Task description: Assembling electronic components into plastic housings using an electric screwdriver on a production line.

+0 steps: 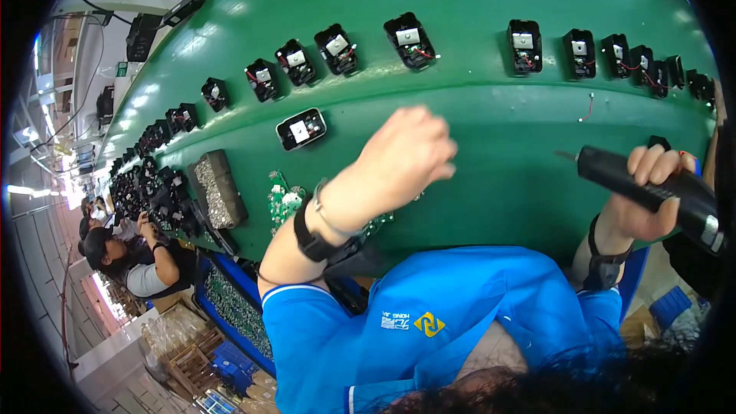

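Note:
My left hand (pixel 410 149) is over the middle of the green bench, fingers curled closed and slightly blurred; whatever they may hold is hidden. In my right hand (pixel 640 215) is a black electric screwdriver (pixel 613 172), its thin bit pointing left above the bench. To the left of my left hand lies a light-rimmed black housing (pixel 301 129) with a white square piece inside. Green circuit boards (pixel 285 198) lie close to my left forearm, which partly covers them. A small red-wired piece (pixel 589 110) rests beyond the screwdriver's bit.
Open black housings (pixel 409 40) with white plates and red wires stand in a row across the green bench (pixel 475 146). At the left are a grey box of small metal parts (pixel 217 188) and a heap of black parts (pixel 153 195). A co-worker (pixel 146 261) sits beyond a blue tray (pixel 253 341).

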Tool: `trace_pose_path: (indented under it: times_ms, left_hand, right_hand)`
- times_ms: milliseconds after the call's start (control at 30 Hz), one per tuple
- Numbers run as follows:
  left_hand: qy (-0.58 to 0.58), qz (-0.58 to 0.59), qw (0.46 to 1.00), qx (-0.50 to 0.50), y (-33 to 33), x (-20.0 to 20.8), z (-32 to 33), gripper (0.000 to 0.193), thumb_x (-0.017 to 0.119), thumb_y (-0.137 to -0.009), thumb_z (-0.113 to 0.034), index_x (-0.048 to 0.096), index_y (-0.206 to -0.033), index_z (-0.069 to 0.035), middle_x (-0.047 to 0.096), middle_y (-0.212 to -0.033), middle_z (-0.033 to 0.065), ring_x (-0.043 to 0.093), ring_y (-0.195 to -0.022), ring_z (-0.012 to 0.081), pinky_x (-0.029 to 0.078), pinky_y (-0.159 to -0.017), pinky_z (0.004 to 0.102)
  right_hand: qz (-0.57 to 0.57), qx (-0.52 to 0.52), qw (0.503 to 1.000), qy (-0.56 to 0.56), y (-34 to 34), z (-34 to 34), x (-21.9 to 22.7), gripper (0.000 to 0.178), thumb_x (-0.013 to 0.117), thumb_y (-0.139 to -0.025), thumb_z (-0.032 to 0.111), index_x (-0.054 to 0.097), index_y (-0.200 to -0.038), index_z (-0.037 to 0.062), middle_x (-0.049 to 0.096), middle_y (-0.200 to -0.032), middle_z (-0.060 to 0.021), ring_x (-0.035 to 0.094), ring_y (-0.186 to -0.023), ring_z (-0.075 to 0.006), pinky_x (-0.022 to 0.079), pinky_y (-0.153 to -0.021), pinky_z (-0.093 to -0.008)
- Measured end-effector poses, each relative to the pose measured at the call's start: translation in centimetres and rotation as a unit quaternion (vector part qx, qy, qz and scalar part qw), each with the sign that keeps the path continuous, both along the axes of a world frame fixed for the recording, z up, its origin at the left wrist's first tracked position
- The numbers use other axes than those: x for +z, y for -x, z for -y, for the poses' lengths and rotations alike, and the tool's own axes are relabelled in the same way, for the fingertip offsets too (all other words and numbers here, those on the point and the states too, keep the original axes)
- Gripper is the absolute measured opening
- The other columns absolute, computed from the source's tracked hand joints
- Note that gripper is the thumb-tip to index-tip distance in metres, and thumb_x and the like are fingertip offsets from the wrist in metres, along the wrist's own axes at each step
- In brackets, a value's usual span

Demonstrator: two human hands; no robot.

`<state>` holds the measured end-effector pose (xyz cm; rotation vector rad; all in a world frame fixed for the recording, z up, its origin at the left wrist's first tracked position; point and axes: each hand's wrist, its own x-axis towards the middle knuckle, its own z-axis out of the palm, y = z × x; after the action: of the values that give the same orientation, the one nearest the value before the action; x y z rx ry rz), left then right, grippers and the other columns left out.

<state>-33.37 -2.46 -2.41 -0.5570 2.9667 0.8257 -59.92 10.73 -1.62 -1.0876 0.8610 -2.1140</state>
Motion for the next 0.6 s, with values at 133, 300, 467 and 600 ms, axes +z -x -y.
trace_pose_path:
  times_ms: [133, 300, 467, 600]
  left_hand:
    - [-0.040, 0.015, 0.996, 0.078, -4.2, -1.4, -4.2, 0.021, 0.067, -0.057, -0.017, 0.058, -0.073, -0.008, 0.051, -0.076, 0.0041, 0.047, -0.078, 0.0222, 0.037, -0.073, 0.0329]
    - [0.024, -0.006, 0.994, 0.109, -3.9, -2.4, -5.9, 0.013, 0.063, -0.060, -0.012, 0.057, -0.070, -0.008, 0.048, -0.072, 0.0042, 0.045, -0.077, 0.0212, 0.037, -0.074, 0.0327]
    - [0.026, -0.066, 0.991, 0.116, -2.3, -1.5, -5.9, 0.010, 0.063, -0.063, -0.008, 0.058, -0.071, -0.008, 0.054, -0.077, 0.0038, 0.051, -0.076, 0.0206, 0.040, -0.070, 0.0303]
    - [-0.243, -0.219, 0.911, 0.250, 0.8, -1.6, -6.8, 0.011, 0.063, -0.068, -0.002, 0.059, -0.078, -0.004, 0.059, -0.078, 0.0061, 0.057, -0.069, 0.0155, 0.046, -0.061, 0.0239]
  right_hand:
    - [0.083, 0.017, 0.996, -0.028, -2.1, -1.6, -1.5, 0.044, 0.054, -0.073, 0.022, 0.039, -0.110, 0.0028, 0.042, -0.073, -0.0042, 0.040, -0.061, -0.0131, 0.033, -0.058, -0.0267]
    - [0.088, -0.006, 0.995, -0.040, -2.6, -1.4, -0.9, 0.046, 0.050, -0.073, 0.025, 0.034, -0.111, 0.0031, 0.042, -0.073, -0.0040, 0.040, -0.059, -0.0131, 0.034, -0.053, -0.0270]
    - [0.092, -0.027, 0.995, -0.020, -2.4, -1.3, 0.4, 0.043, 0.049, -0.074, 0.025, 0.036, -0.109, 0.0031, 0.042, -0.073, -0.0039, 0.040, -0.059, -0.0129, 0.034, -0.054, -0.0269]
    - [0.186, -0.032, 0.982, 0.012, -2.2, -1.1, 1.5, 0.043, 0.050, -0.075, 0.026, 0.036, -0.108, 0.0027, 0.042, -0.072, -0.0039, 0.040, -0.060, -0.0128, 0.035, -0.055, -0.0267]
